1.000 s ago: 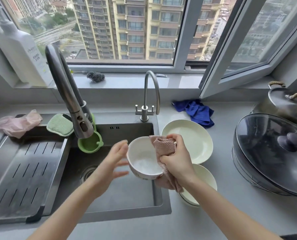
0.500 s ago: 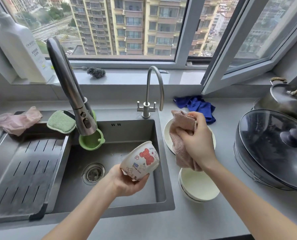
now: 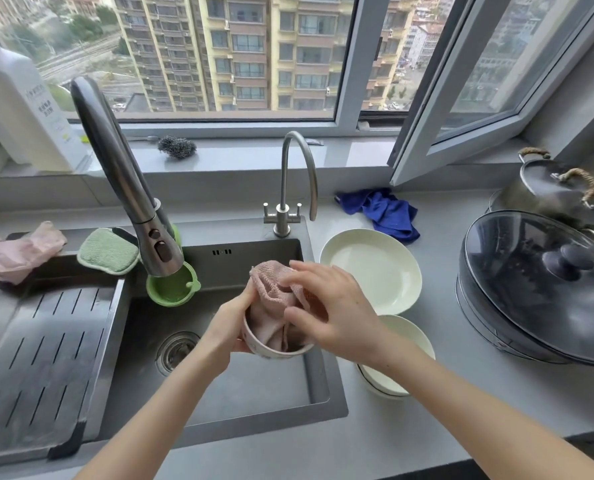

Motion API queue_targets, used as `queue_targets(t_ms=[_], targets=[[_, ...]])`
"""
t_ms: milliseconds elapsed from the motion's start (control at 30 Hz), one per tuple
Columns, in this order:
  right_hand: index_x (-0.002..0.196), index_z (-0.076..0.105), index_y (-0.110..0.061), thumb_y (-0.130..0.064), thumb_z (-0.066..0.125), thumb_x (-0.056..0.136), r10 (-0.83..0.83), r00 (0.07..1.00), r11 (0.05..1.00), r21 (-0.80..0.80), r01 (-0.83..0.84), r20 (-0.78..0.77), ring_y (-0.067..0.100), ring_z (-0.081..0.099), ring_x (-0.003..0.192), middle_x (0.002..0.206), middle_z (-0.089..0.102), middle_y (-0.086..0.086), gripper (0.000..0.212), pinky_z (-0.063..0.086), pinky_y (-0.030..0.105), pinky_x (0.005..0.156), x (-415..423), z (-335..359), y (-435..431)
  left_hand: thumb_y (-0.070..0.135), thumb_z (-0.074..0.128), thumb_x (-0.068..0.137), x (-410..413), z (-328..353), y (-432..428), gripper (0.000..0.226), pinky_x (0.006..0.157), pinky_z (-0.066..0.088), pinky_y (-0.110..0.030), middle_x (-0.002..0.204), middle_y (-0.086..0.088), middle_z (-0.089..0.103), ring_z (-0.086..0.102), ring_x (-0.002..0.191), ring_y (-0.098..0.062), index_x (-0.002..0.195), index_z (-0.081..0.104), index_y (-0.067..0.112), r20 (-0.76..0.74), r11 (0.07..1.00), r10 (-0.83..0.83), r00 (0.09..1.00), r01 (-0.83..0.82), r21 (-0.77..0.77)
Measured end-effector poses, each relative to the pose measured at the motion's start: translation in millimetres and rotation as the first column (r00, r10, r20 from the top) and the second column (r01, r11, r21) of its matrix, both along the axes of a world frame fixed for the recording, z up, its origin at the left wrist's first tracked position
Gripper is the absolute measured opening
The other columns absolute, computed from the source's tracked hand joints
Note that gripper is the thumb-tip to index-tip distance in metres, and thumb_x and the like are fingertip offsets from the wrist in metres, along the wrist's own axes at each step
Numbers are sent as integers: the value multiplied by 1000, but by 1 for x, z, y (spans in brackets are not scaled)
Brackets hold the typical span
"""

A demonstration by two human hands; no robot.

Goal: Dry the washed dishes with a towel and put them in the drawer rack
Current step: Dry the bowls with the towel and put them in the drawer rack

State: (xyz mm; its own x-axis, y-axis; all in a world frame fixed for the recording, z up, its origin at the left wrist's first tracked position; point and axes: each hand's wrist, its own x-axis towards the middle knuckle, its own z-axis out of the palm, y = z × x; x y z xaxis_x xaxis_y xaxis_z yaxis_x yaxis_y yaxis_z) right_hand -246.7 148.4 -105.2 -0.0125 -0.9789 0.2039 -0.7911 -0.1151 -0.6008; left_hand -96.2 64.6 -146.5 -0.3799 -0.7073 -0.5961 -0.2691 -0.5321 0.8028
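**A:** Where's the bowl?

**B:** Small white bowl point(image 3: 271, 351) is held over the right end of the sink basin point(image 3: 219, 386), mouth up and tilted a bit toward the camera. Pink towel point(image 3: 275, 306) is stuffed into it, bunched, spilling over the far rim.

**A:** Hands?

**B:** Left hand point(image 3: 229, 327) is wrapped around the bowl's left wall and underside, fingers clamped on it. Right hand point(image 3: 326, 306) sits on top of the towel, fingers curled and pressing the cloth down into the bowl, so it's closed on the towel.

**A:** Other dishes?

**B:** Pale plate point(image 3: 371, 270) on the counter point(image 3: 462, 393) just right of the sink. Nearer than that, a stack of pale bowls point(image 3: 403, 341), partly hidden by the right forearm.

**A:** Rest of the scene?

**B:** Blue cloth point(image 3: 382, 211) crumpled on the counter beyond the plate. Glass-lidded pan point(image 3: 538, 289) far right, a metal pot point(image 3: 558, 188) behind it. Thin tap point(image 3: 297, 178) at the far sink edge, big pull-out faucet point(image 3: 126, 181) to its left, with a green cup point(image 3: 172, 287) under its head. Green sponge point(image 3: 108, 251) and pink gloves point(image 3: 18, 251) at the far left, drain tray point(image 3: 46, 351) in the left of the sink. Steel scourer point(image 3: 177, 146) on the windowsill.
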Motion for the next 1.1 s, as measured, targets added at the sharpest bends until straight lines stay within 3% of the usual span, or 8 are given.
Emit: queue_targets(t_ms=[333, 500, 600, 700, 767, 900, 967, 1100], targets=[[144, 40, -19, -35, 27, 100, 544, 712, 839, 271, -472, -444, 21, 21, 145, 153, 34, 2, 49, 4, 36, 120, -12, -26, -1, 70, 40, 82, 3, 9, -1, 54, 84, 54, -49, 113, 1, 70, 68, 102, -22, 113, 67, 35, -76, 957, -277, 958, 267, -114], [129, 51, -22, -38, 28, 100, 420, 798, 874, 429, -228, -432, 24, 62, 96, 105, 67, -1, 41, 42, 34, 90, 12, -10, 10, 67, 53, 74, -2, 5, 11, 56, 74, 52, -49, 99, -12, 73, 67, 87, -33, 97, 75, 21, -5, 989, -100, 995, 99, -112], [111, 58, -11, -38, 40, 99, 166, 984, 764, 622, -171, 66, 18, 55, 66, 74, 60, 5, 34, 43, 29, 66, 20, -1, 18, 65, 58, 73, -6, -3, 22, 60, 66, 42, -38, 93, -18, 72, 63, 77, -29, 90, 74, 9, 18, 996, -2, 1000, 4, -91], [111, 64, -17, -22, 54, 97, -234, 656, 887, 434, -159, 718, 24, 68, 89, 99, 70, 10, 19, 54, 34, 84, 36, -14, 26, 56, 57, 82, -7, -4, 25, 56, 69, 48, -36, 89, -22, 71, 66, 79, -31, 91, 73, 3, -47, 996, 28, 998, -32, -84], [111, 62, -22, -14, 53, 96, -239, 587, 930, 356, -91, 773, 23, 67, 96, 103, 69, 5, 19, 54, 37, 88, 44, -25, 29, 67, 61, 67, -4, -6, 22, 78, 71, 46, -39, 86, -27, 69, 64, 77, -32, 89, 68, -7, -36, 991, -1, 999, -4, -130], [106, 65, -26, -19, 50, 94, 180, 978, 824, 527, -206, 101, 4, 56, 50, 76, 63, -5, 21, 45, 7, 56, 24, -14, 34, 71, 60, 60, 0, -5, 19, 79, 66, 47, -44, 88, -24, 70, 63, 71, -34, 95, 72, 2, 34, 979, -166, 986, 169, -113], [98, 70, -24, -11, 54, 88, 354, 907, 839, 506, -199, -230, 11, 62, 71, 72, 60, -8, 23, 49, 16, 71, 13, -16, 30, 63, 55, 80, -1, -6, 23, 53, 62, 52, -40, 87, -16, 74, 68, 72, -31, 99, 74, 17, 74, 963, -240, 968, 247, -110], [85, 66, -15, 2, 54, 85, 242, 758, 910, -129, -394, -606, 23, 60, 71, 77, 63, 2, 21, 50, 39, 80, 1, -34, 26, 58, 40, 92, -5, -3, 23, 41, 50, 50, -26, 74, 3, 73, 69, 63, -14, 91, 72, 33, 19, 944, -328, 944, 328, 24]])
